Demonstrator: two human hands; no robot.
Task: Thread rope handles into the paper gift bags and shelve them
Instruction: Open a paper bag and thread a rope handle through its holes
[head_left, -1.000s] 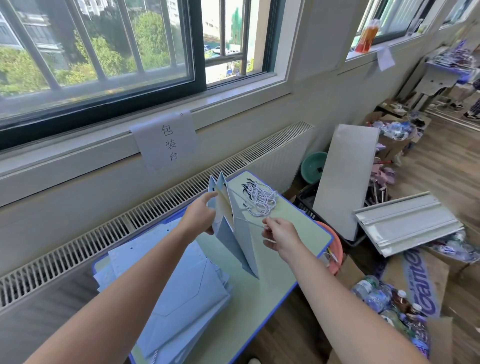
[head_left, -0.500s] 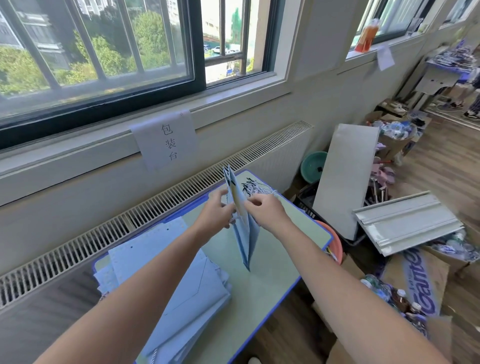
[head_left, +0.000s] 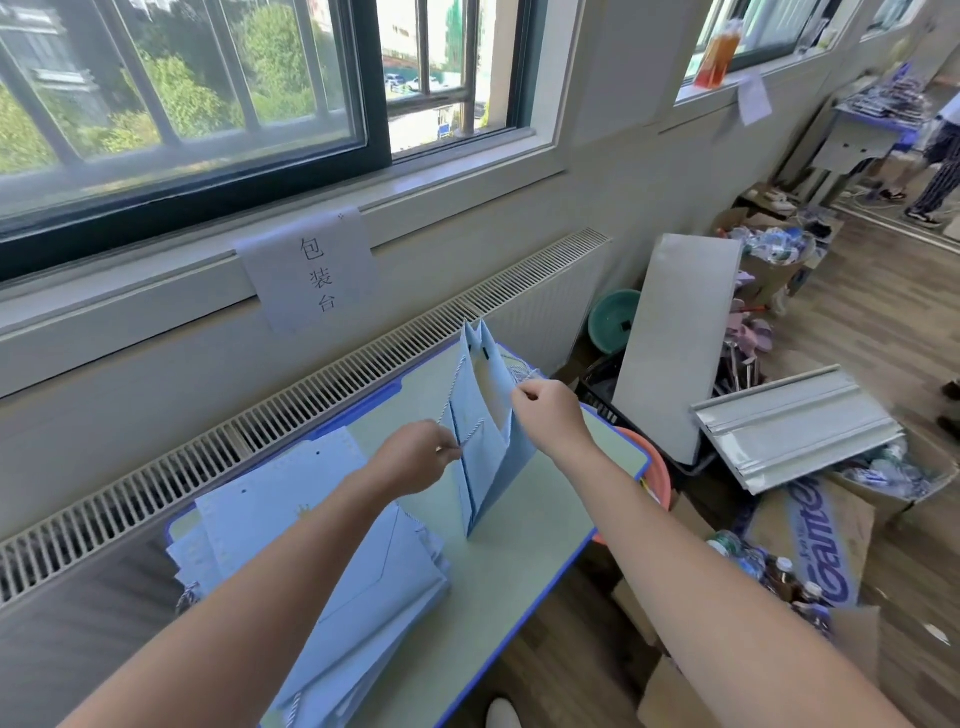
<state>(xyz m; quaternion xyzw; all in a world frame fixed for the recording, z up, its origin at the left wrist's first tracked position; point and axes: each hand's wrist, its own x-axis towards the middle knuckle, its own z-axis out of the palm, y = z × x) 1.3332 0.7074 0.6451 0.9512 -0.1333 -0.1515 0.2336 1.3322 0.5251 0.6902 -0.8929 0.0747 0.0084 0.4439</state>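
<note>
A light blue paper gift bag stands upright and folded on the pale green table, its top edge pointing at the radiator. A blue-and-white twisted rope runs from a hole near the bag's top down its left face. My left hand pinches the rope's lower end, left of the bag. My right hand pinches the bag's right wall near the top edge. A bundle of loose ropes lies on the table behind the bag, mostly hidden.
A stack of flat blue bags covers the table's left half. A radiator runs behind the table. Right of it stand a white board, an orange basin, cardboard boxes and bottles on the wood floor.
My left hand has moved down and left, drawing the rope out along the bag's left face. My right hand has shifted right to the bag's other wall. The bag has opened slightly.
</note>
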